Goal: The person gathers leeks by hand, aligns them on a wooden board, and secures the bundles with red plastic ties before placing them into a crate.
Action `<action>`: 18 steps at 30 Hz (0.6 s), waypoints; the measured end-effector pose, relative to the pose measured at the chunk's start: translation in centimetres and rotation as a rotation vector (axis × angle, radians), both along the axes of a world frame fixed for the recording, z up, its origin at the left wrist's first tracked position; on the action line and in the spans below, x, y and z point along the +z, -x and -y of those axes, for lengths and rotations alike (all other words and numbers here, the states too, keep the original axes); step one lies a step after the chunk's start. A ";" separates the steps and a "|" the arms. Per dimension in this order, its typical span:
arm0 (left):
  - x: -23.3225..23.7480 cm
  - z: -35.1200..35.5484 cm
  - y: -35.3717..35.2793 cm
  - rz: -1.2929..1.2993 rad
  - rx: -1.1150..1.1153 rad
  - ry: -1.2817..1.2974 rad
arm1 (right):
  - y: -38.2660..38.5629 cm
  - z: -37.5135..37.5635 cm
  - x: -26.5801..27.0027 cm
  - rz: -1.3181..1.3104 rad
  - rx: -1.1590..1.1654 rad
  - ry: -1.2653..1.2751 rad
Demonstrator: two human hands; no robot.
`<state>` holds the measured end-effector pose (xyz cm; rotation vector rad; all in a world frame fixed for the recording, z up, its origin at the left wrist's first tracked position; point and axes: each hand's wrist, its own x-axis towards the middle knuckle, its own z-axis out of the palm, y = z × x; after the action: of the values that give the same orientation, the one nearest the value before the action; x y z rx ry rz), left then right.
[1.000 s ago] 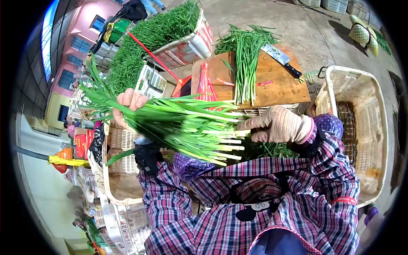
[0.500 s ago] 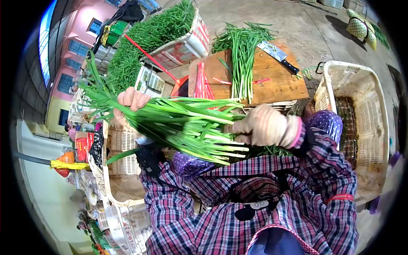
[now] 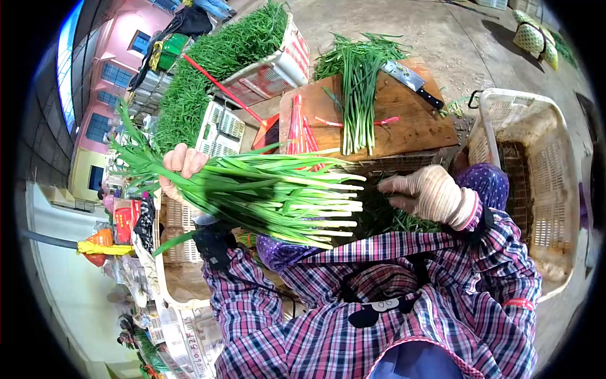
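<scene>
One scallion bunch (image 3: 271, 196) within left fingers (image 3: 182, 159)

— How's the light?
— Soft, even daylight, bright all over. The concrete floor (image 3: 454, 38) on the far right is the palest patch, and nothing is blown out.
— Shadows?
— Only soft ones. A dark band lies across the middle of the bunch of green onions (image 3: 271, 189), and it is dim just beneath it. The blade of the knife (image 3: 413, 82) has a dull sheen but no hard glare.
— Sharpness?
— Crisp in the centre. The glove weave on the right hand (image 3: 429, 192) reads clearly. Toward the left rim the buildings (image 3: 104, 101) bend and smear.
— Edges?
— It's a fisheye circle with black corners and a blue fringe on the upper left rim.
</scene>
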<state>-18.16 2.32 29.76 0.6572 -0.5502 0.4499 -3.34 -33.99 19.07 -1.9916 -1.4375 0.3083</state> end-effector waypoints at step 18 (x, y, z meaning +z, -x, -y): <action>1.1 1.9 0.4 0.042 -0.075 0.038 | 1.8 -1.7 1.8 -0.826 0.518 -0.087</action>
<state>-18.55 0.42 30.83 0.5899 -0.6025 0.4035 -5.14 -32.32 20.92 -1.1426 -1.3223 1.1171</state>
